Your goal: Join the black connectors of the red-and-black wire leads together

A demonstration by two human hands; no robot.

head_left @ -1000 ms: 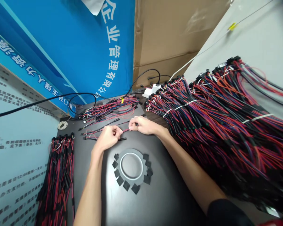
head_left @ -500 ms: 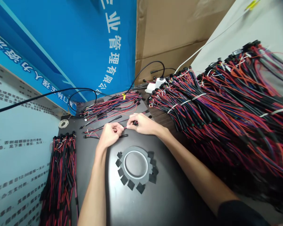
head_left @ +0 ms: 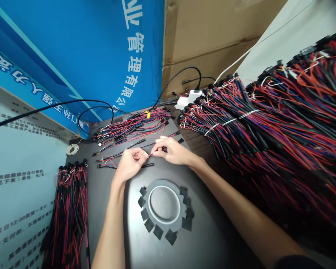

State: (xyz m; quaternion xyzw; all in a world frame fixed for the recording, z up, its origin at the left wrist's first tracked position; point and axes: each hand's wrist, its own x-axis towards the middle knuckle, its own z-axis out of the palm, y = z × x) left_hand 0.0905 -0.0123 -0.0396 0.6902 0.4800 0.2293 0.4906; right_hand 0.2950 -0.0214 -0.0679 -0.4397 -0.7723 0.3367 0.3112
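Note:
My left hand point(head_left: 132, 161) pinches a thin red-and-black wire harness point(head_left: 151, 154) above the dark tabletop. Close beside it, my right hand point(head_left: 169, 150) is closed on the same harness, and a short length of wire shows between the two sets of fingertips. A black connector point(head_left: 180, 141) sticks out just beyond my right hand. Under and behind my left hand lie a few loose harnesses point(head_left: 109, 164) with white and black ends. In front of my wrists is a round grey disc point(head_left: 164, 203) with black tape squares point(head_left: 158, 232) stuck around its rim.
A pile of red and black harnesses point(head_left: 134, 125) lies at the back. Large tied bundles point(head_left: 229, 116) fill the right side, and another bundle point(head_left: 72, 209) lies at the left. A white plug adapter point(head_left: 194, 95), a coiled white cord point(head_left: 72, 150) and a black cable point(head_left: 50, 106) are also around.
Both hands keep their pinch on the harness, with little movement between them. The view has shifted slightly, so the bundles and the disc sit a little differently in the picture.

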